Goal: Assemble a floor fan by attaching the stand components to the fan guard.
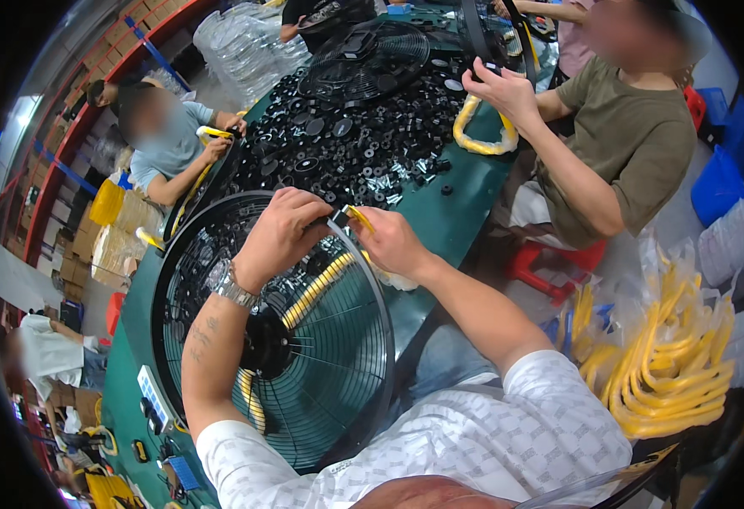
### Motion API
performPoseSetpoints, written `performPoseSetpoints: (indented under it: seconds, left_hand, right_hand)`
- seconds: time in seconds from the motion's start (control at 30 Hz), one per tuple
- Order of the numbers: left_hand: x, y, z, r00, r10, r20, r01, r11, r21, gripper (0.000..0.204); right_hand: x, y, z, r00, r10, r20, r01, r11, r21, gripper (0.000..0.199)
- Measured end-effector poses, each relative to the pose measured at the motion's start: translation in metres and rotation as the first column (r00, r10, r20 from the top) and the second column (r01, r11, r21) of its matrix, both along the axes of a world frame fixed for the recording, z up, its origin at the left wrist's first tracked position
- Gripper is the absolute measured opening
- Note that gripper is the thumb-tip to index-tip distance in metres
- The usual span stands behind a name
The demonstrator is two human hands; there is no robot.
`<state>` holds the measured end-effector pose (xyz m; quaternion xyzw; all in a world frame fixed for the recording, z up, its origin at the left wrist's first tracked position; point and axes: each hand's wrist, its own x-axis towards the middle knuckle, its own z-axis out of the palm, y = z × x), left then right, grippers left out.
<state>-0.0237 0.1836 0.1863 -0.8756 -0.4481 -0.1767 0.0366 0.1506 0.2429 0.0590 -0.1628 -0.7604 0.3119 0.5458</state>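
Note:
A large round black fan (261,339) with a wire grille leans in front of me at the table's near edge. My left hand (285,227) is at the fan's upper rim, fingers bent and pinched together; what they hold is hidden. Just right of it, my right hand (391,243) grips a yellow piece (360,219) beside a small dark fitting on the rim. Whether that piece belongs to the tube below cannot be told. A plastic-wrapped yellow tube (319,290) shows through the grille.
The green table (440,212) bears heaps of black knobs (304,144) and shiny bolts (380,182). Another fan (363,64) lies farther back. Co-workers handle fans on both sides. Bagged yellow tubes (668,365) are at my right; a white power strip (153,397) is at left.

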Motion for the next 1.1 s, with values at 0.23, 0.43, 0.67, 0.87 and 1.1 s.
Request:
performPoseSetpoints:
  seconds: [0.23,0.43,0.67,0.87,1.1]
  left_hand:
    - [0.001,0.000,-0.005,0.999,-0.032,-0.001,0.032,0.999,-0.027,0.028]
    - [0.000,0.001,-0.006,0.999,-0.040,-0.005,0.040,0.999,-0.013,0.026]
    - [0.003,0.005,-0.004,1.000,-0.007,0.001,0.007,1.000,-0.018,0.035]
    - [-0.019,-0.046,0.038,0.951,0.214,-0.223,-0.190,0.974,0.125,0.055]
    - [-0.062,-0.199,0.094,0.651,0.749,-0.127,-0.736,0.663,0.138,0.039]
  right_hand:
    - [0.000,0.004,-0.003,1.000,0.009,0.020,-0.009,1.000,0.000,0.020]
    - [-0.004,0.005,-0.009,1.000,0.002,-0.012,-0.001,0.999,0.043,0.020]
    - [-0.010,0.007,-0.017,0.997,0.072,-0.027,-0.070,0.996,0.056,0.017]
    - [0.020,0.020,-0.025,0.734,0.610,-0.299,-0.642,0.479,-0.598,0.046]
    - [-0.078,0.095,-0.079,0.754,0.454,0.474,-0.485,0.872,-0.063,0.041]
